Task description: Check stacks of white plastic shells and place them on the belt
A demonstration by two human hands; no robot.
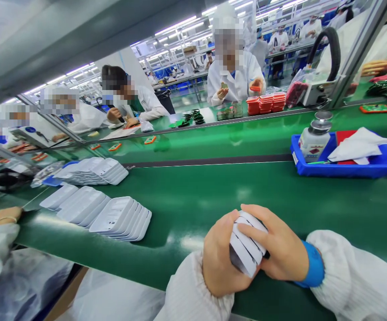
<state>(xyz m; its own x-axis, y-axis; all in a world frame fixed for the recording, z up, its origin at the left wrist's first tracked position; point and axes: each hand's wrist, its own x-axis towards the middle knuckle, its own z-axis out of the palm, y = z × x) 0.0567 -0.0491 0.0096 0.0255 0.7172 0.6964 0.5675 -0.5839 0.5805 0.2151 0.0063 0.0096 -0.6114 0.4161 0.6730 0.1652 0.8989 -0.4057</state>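
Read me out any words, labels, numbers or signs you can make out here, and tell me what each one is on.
None can be read.
Bottle in the blue tray: a label with print, too small and blurred to read.
White shells held between left hand and right hand: no print visible.
Hanging signs at the far back: too blurred.
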